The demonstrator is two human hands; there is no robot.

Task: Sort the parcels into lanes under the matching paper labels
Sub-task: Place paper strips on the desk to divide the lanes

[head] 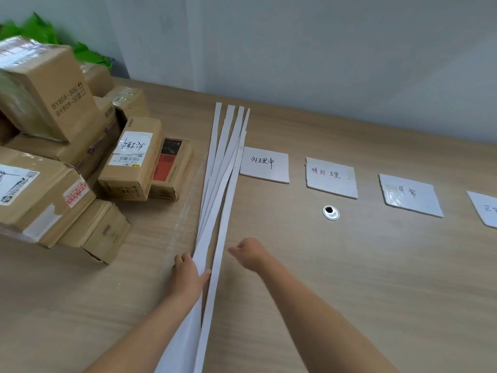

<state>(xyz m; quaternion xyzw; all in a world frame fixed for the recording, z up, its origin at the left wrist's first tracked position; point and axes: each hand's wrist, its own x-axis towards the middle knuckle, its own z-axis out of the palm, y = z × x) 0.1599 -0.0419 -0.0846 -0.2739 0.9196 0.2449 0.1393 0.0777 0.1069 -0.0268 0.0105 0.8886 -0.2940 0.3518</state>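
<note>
A heap of brown cardboard parcels (61, 157) fills the table's left side; one (131, 154) carries a handwritten white sticker. Several long white strips (226, 168) lie bunched down the middle of the table. My left hand (188, 275) presses on the strips' near ends, thumb across them. My right hand (248, 251) hovers just right of the strips, fingers curled with nothing in them. Handwritten paper labels lie in a row to the right: first (265, 164), second (332, 177), third (410, 195), and a fourth (484, 211) cut off by the frame edge.
A round metal cable grommet (331, 212) sits in the wooden tabletop (349, 278) below the second label. A grey wall (322, 49) backs the table. Green wrapping (40, 30) shows behind the parcel heap.
</note>
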